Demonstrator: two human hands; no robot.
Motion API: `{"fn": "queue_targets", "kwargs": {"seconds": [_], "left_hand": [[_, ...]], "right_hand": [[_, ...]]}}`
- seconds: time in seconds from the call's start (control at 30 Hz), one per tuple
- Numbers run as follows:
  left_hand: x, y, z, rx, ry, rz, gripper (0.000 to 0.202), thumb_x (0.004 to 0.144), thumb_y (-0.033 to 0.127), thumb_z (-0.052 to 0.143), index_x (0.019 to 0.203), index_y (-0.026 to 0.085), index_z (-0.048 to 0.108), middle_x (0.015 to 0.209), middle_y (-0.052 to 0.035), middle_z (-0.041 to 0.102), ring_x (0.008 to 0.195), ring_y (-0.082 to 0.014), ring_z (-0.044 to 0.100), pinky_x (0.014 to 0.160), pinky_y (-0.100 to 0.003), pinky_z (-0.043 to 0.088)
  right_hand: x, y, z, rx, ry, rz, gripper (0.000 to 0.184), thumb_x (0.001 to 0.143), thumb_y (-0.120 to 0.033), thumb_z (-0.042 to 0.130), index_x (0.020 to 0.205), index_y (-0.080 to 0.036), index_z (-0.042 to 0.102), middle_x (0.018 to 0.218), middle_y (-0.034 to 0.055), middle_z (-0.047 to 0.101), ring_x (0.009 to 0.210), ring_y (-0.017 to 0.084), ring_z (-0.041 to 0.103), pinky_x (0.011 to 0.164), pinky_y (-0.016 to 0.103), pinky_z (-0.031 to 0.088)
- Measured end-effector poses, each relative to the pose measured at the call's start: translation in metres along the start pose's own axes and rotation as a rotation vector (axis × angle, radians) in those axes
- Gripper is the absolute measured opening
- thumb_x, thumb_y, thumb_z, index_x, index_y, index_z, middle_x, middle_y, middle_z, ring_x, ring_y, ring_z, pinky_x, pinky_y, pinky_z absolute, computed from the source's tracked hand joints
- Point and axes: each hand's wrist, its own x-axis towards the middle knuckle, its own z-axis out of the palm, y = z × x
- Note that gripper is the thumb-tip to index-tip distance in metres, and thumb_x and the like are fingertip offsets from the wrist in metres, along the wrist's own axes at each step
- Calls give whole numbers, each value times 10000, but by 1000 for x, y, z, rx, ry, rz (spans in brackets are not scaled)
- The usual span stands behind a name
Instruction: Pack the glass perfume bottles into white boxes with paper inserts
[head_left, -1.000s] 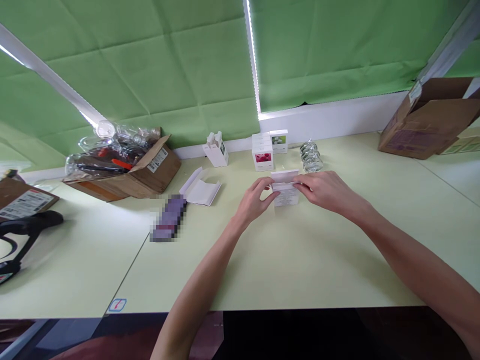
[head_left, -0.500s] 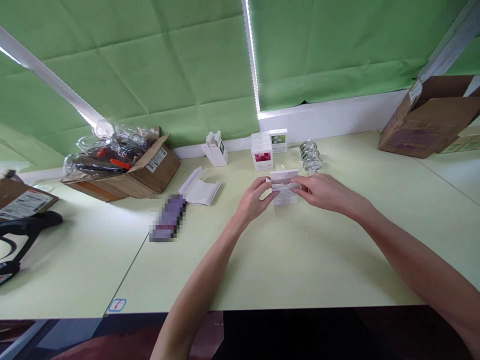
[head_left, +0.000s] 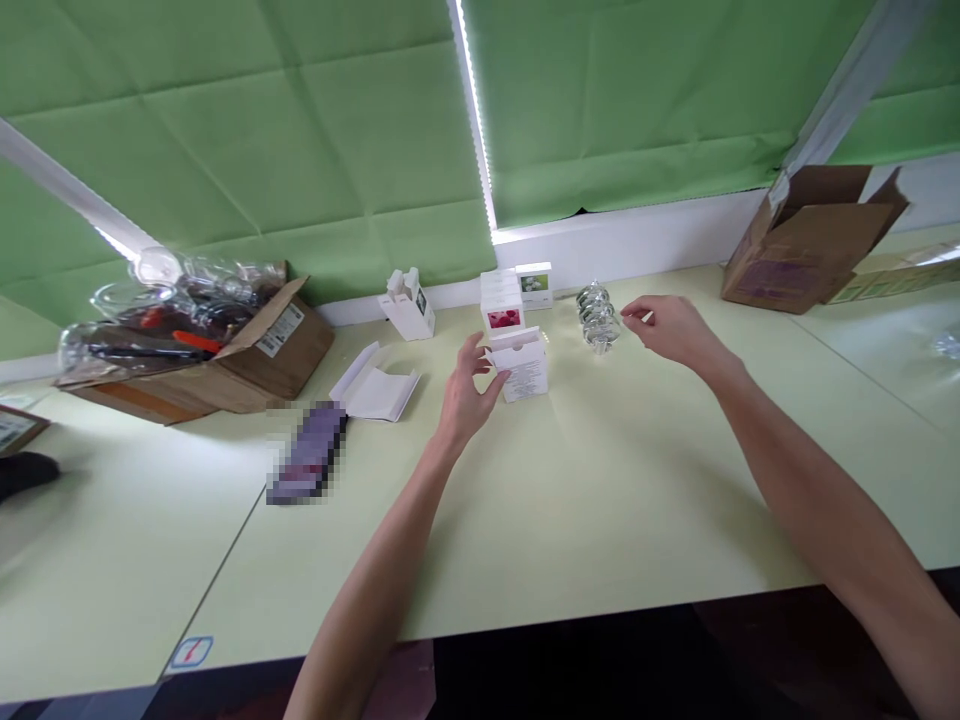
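A small white carton (head_left: pixel 523 366) with printed text stands on the pale green table (head_left: pixel 570 500), its top flap raised. My left hand (head_left: pixel 466 388) grips the carton's left side with thumb and fingers. My right hand (head_left: pixel 669 326) is off the carton, hovering just right of a cluster of clear glass bottles (head_left: pixel 598 315), fingers loosely spread and holding nothing. Behind the carton stand a white box with a red picture (head_left: pixel 502 301) and one with a green picture (head_left: pixel 534 284).
An opened white box (head_left: pixel 409 303) and flat white card pieces (head_left: pixel 373 385) lie left of centre. A cardboard box (head_left: pixel 225 350) full of clear plastic sits at far left, another cardboard box (head_left: pixel 806 240) at far right. A blurred purple object (head_left: pixel 306 465) lies nearby.
My right hand has let go of the carton and moved right, toward the glass bottles. My left hand still holds the carton. The view has shifted right and slightly up.
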Motion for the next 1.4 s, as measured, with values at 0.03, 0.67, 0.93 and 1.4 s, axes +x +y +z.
{"fn": "queue_targets", "kwargs": {"seconds": [0.03, 0.67, 0.93, 1.4], "left_hand": [[0, 0, 0, -6, -6, -5, 690, 908, 357, 672, 1489, 256, 315, 1219, -93, 655, 944, -182, 693, 859, -364, 595], [-26, 56, 17, 314, -161, 520, 130, 993, 255, 510, 948, 220, 626, 764, -24, 677, 667, -147, 649, 597, -268, 479], [-37, 35, 44, 412, -511, 241, 195, 975, 283, 568, 1139, 209, 643, 1170, -75, 700, 982, -221, 692, 712, -314, 546], [-42, 35, 53, 135, -369, -6, 250, 951, 280, 573, 1189, 207, 600, 1139, -57, 696, 671, -138, 623, 660, -297, 520]], "right_hand": [[4, 7, 7, 3, -9, 16, 278, 891, -255, 549, 1077, -176, 739, 1012, 89, 768, 706, 216, 671, 809, 403, 506], [31, 58, 73, 357, -46, 108, 486, 842, -326, 657, 1295, -152, 637, 1233, 115, 701, 640, 130, 619, 598, 277, 533], [30, 62, 69, 409, -67, 107, 429, 831, -358, 717, 1186, -127, 651, 1005, 89, 738, 616, 142, 671, 649, 282, 549], [14, 30, 12, 532, -302, 16, 491, 742, -513, 808, 1052, -182, 621, 996, 84, 710, 616, 171, 677, 630, 364, 551]]}}
